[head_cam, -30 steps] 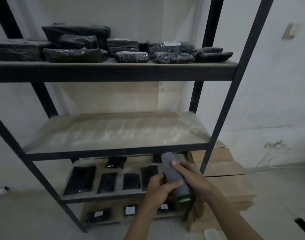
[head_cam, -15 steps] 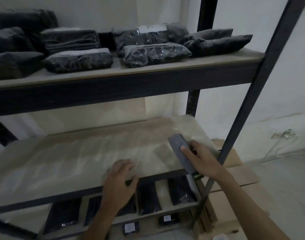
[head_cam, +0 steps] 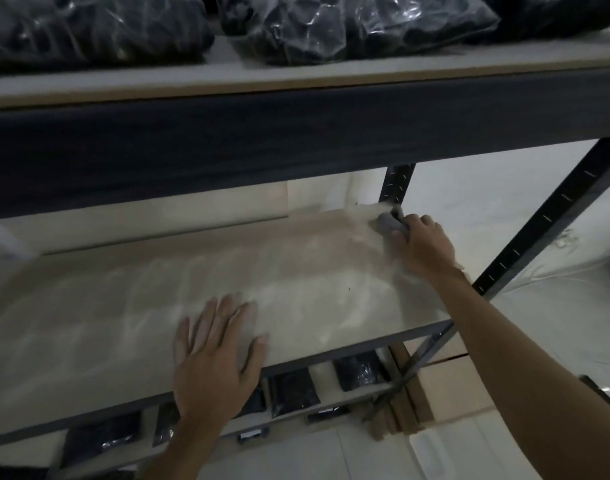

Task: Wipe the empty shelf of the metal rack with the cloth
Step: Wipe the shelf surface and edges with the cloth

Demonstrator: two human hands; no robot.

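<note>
We press our left hand (head_cam: 215, 355) flat on the empty shelf (head_cam: 123, 306) near its front edge, at about 6 o'clock, fingers straight and spread, holding nothing; our right hand (head_cam: 423, 247) reaches to the far right corner, at about 2 o'clock, fingers curled over the grey cloth (head_cam: 388, 223), which lies on the board beside the rear upright (head_cam: 397, 183) of the metal rack; dark plastic-wrapped packages (head_cam: 331, 26) sit on the shelf above; smaller dark packets (head_cam: 293, 393) lie on the shelf below.
</note>
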